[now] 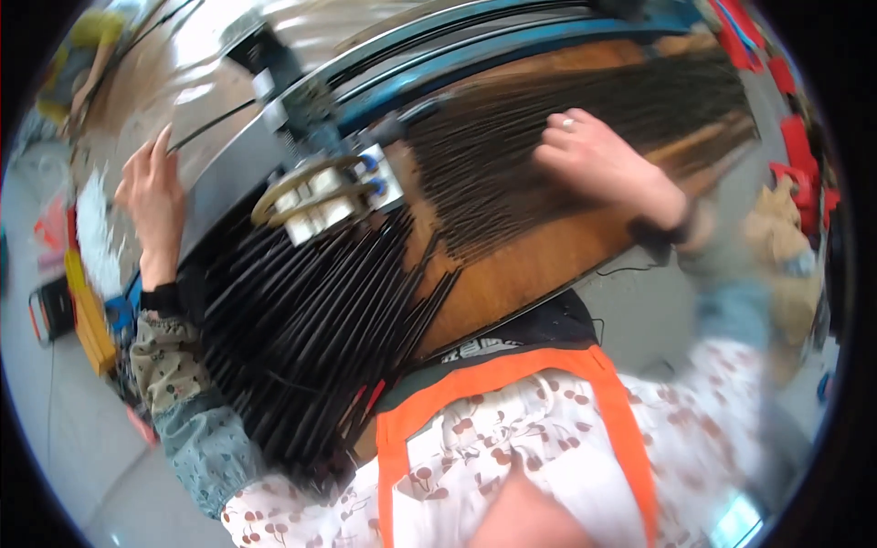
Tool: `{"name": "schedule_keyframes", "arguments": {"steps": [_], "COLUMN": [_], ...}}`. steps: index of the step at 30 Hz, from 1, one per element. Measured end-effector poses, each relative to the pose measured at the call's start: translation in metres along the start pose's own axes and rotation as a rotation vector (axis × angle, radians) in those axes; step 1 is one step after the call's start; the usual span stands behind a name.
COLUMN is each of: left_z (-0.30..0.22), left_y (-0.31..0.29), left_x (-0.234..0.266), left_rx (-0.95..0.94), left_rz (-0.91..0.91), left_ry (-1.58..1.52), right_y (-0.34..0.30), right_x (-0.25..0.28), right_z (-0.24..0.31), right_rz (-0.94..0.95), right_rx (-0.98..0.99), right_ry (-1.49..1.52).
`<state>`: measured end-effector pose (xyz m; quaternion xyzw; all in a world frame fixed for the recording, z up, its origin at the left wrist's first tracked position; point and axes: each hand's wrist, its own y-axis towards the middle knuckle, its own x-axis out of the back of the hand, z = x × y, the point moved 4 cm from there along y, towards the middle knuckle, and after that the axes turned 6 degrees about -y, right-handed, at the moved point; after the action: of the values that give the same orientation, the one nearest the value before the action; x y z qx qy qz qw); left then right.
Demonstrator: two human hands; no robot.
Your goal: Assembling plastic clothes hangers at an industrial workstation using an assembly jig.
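At the left, my left hand (155, 196) is raised with its fingertips closed at the end of a thin black rod (216, 123). The rod slants up to the right toward a machine head (320, 196) with pale blocks, blue fittings and a looped tan hose. Over a broad spread of thin dark rods (493, 164), my right hand (603, 164) is held with curled fingers, slightly blurred by motion. Whether anything lies inside those fingers is hidden. Between my left forearm and the machine head lies a fanned pile of thicker-looking black rods (301, 320).
A blue machine rail (512, 46) runs across the back. The brown wooden tabletop (512, 283) borders my orange-trimmed apron (493, 365). Red items (795, 173) and a brown paper bundle (776, 219) stand at the right. Another person (87, 55) is partly visible at the far left.
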<state>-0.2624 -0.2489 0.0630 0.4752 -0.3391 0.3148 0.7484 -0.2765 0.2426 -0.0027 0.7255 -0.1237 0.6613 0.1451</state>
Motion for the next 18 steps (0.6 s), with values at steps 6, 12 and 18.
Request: {"name": "schedule_keyframes", "arguments": {"steps": [6,12,18], "left_z": [-0.123,-0.180,-0.186], "left_y": [-0.050,-0.095,-0.112], "left_x": [0.064,0.073,0.075], "left_rx": [0.055,0.162,0.267], "left_rz": [0.391,0.494,0.400], "left_ry": [-0.436,-0.403,-0.354], "right_y": [0.001,0.042,0.115], "right_x": [0.007,0.028,-0.002], "right_z": [0.011,0.032,0.103], "right_rz": [0.079,-0.075,0.086], "right_rx": [-0.040,-0.127,-0.085], "right_ry": [0.105,0.206,0.468]}}
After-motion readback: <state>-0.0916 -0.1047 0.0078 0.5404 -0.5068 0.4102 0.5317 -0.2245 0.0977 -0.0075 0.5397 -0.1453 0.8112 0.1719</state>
